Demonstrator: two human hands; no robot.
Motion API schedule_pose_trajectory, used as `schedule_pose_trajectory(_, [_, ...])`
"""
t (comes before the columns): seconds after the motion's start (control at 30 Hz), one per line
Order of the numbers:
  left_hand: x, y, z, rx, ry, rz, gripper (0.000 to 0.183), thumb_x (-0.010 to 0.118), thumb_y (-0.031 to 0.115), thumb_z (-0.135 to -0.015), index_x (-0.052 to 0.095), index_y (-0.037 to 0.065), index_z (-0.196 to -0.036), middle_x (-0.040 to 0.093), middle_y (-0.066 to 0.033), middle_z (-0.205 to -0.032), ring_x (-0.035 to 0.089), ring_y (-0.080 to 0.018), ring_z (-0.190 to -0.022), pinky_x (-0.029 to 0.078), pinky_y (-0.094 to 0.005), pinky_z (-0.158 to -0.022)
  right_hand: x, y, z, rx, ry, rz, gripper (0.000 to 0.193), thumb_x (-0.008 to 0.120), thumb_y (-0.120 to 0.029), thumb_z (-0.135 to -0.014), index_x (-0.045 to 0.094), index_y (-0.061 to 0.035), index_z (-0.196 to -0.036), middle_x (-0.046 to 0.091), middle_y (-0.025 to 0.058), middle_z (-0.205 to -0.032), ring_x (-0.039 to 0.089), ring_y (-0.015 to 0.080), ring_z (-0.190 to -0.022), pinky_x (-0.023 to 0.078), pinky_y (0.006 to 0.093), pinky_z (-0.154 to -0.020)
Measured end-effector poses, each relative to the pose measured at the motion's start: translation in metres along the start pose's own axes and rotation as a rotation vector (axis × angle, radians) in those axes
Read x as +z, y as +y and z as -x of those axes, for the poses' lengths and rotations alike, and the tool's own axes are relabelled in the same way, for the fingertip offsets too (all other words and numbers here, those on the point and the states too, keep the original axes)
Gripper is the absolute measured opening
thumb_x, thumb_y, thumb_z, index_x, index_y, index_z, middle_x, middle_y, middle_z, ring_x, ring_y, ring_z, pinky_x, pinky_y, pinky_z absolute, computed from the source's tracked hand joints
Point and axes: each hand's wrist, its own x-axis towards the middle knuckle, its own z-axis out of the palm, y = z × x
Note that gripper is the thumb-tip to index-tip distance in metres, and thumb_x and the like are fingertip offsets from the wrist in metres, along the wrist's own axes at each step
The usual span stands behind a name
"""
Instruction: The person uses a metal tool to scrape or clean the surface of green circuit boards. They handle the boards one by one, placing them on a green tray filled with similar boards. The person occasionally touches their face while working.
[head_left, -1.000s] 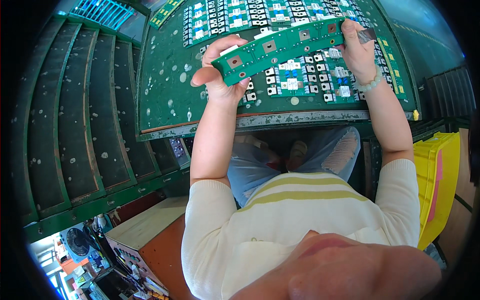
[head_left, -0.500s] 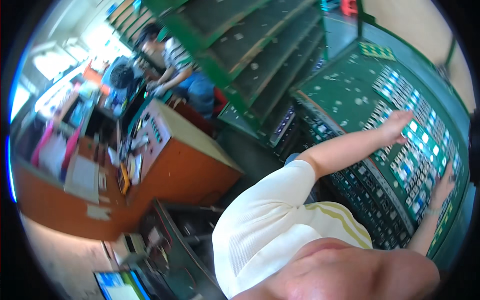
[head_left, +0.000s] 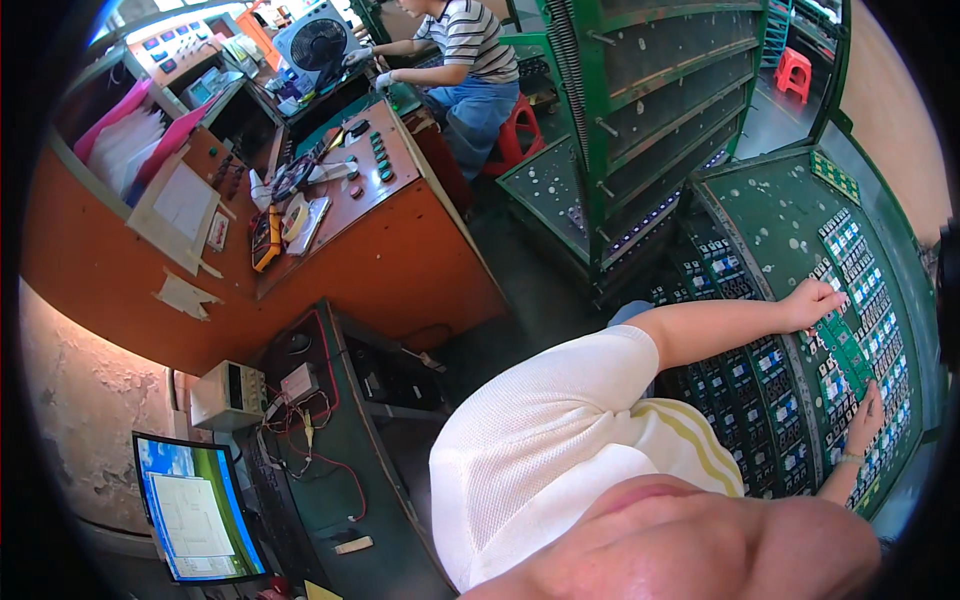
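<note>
Our view has swung hard left: the big green slanted rack of small circuit modules (head_left: 800, 250) now sits far right, and we keep the long green circuit-board strip (head_left: 845, 350) pressed against it, left hand (head_left: 812, 303) gripping its top end, right hand (head_left: 866, 420) its lower end

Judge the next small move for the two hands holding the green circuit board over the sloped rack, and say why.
Probably lower the green circuit board flat onto the sloped rack. The left hand grips its upper end, the right hand its lower end, and it lies just over rows of boards already seated there.
</note>
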Motion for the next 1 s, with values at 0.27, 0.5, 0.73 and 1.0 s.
schedule_pose_trajectory(0.27, [0.005,0.016,0.020,0.104,-0.021,-0.182,0.039,0.059,0.027,-0.092,0.056,-0.002,-0.066,0.051,-0.0049,-0.048,0.055,-0.0139,-0.037,0.043,-0.0307,-0.035,-0.001,-0.004,0.001,-0.016,0.051,0.147,0.032,0.046,-0.021,-0.100,0.061,0.0022,-0.117,0.067,0.0165,-0.108,0.064,0.0234,-0.095,0.047,0.0329,-0.087])
schedule_pose_trajectory(0.5, [0.004,0.017,0.019,0.088,-0.055,-0.245,0.041,0.063,0.031,-0.090,0.058,-0.002,-0.066,0.054,-0.0072,-0.051,0.057,-0.0144,-0.039,0.046,-0.0306,-0.037,0.000,-0.008,-0.003,0.094,0.064,0.061,0.033,0.047,-0.023,-0.099,0.061,0.0010,-0.118,0.068,0.0148,-0.103,0.066,0.0174,-0.072,0.053,0.0285,-0.064])
schedule_pose_trajectory(0.73, [0.008,-0.001,0.013,0.133,-0.087,-0.264,0.041,0.068,0.032,-0.086,0.058,-0.003,-0.067,0.054,-0.0087,-0.051,0.059,-0.0169,-0.040,0.048,-0.0326,-0.038,-0.005,-0.014,-0.001,0.094,0.108,0.110,0.032,0.047,-0.026,-0.099,0.063,-0.0008,-0.113,0.067,0.0109,-0.084,0.061,0.0135,-0.058,0.049,0.0271,-0.054])
schedule_pose_trajectory(1.0, [0.004,0.006,0.017,0.094,-0.125,-0.241,0.034,0.071,0.027,-0.084,0.060,-0.003,-0.073,0.056,-0.0091,-0.053,0.060,-0.0165,-0.042,0.048,-0.0307,-0.038,-0.007,-0.052,0.001,0.104,0.138,0.122,0.033,0.048,-0.027,-0.099,0.066,0.0000,-0.105,0.060,0.0082,-0.068,0.054,0.0127,-0.053,0.047,0.0281,-0.051])
